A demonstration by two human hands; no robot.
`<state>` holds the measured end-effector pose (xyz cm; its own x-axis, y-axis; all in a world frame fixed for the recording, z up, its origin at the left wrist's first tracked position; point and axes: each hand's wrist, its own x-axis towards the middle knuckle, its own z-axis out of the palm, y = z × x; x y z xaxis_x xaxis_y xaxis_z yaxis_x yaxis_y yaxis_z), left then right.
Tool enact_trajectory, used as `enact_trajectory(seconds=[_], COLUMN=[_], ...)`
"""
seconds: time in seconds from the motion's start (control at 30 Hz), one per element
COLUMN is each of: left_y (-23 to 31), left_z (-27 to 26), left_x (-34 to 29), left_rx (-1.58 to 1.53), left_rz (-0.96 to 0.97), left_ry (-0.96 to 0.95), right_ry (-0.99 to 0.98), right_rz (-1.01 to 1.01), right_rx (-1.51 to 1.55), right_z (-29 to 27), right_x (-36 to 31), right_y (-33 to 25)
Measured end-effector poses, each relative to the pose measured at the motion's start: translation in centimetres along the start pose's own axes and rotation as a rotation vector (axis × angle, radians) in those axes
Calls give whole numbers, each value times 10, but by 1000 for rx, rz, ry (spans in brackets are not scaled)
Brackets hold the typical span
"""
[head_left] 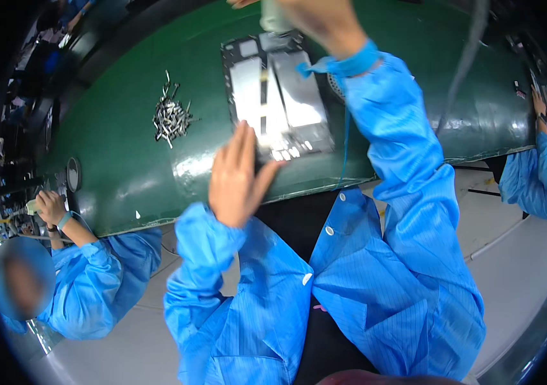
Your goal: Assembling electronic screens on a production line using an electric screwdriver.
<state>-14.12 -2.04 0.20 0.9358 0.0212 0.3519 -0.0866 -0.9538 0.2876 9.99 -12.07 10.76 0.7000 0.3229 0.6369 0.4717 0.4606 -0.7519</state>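
An opened tablet-like device (284, 99) lies on the green work surface, with its silvery battery panels and dark frame showing. My left hand (238, 176) rests at its near left corner, fingers stretched out and fingertips on its edge. At the far edge my right hand (321, 19) is closed around a pale, whitish tool (274, 18). Motion blur and the picture's top edge hide the tool's exact kind. A blue wrist strap (353, 62) circles my right wrist.
A pile of small dark and silver parts (172, 120) sits left of the device. A round metal-rimmed disc (74, 174) is at the table's left. Co-workers in blue sleeves (97, 282) sit at both sides. A grey cable (464, 64) hangs at the right.
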Motion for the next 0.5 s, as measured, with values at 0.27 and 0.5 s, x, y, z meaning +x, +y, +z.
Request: enact_trajectory(seconds=[0.27, 0.5], left_y=[-135, -269], left_z=[47, 57], left_x=[233, 361], left_rx=[89, -4], left_rz=[14, -144], left_ry=[-46, -172], right_ry=[264, 400], right_rz=[32, 158], right_rx=[-329, -168], right_z=[-137, -118], right_x=[-36, -44], right_y=[-34, -35])
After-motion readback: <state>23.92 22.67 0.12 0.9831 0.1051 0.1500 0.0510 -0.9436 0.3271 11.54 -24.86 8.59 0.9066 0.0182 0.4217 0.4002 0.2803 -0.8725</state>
